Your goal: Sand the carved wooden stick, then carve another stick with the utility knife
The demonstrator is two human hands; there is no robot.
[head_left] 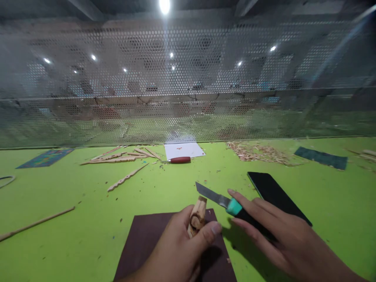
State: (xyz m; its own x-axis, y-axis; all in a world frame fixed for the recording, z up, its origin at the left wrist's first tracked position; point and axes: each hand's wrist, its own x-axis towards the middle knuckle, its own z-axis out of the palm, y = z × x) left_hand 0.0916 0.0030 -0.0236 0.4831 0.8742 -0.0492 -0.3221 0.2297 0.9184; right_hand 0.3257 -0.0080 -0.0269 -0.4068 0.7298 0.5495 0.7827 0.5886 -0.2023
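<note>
My left hand [180, 244] grips a pale piece of wood [198, 213] with a dark knot in its side; its cut top end points up and away from me, and its lower part is hidden in the fingers. To the right, my right hand [276, 227] is closed around the black and teal handle of a carving knife [213, 194]. The blade points left, above and just beyond the tip of the wood; I cannot tell whether they touch. Beneath my left hand lies a dark brown mat [143, 235].
A black phone [279, 196] lies beside my right hand. Farther off are a red-handled tool [180, 159], white paper [185, 149], carved wooden sticks [126, 178] and wood shavings [261, 152]. A perforated screen [188, 78] rises along the back of the green table [88, 219].
</note>
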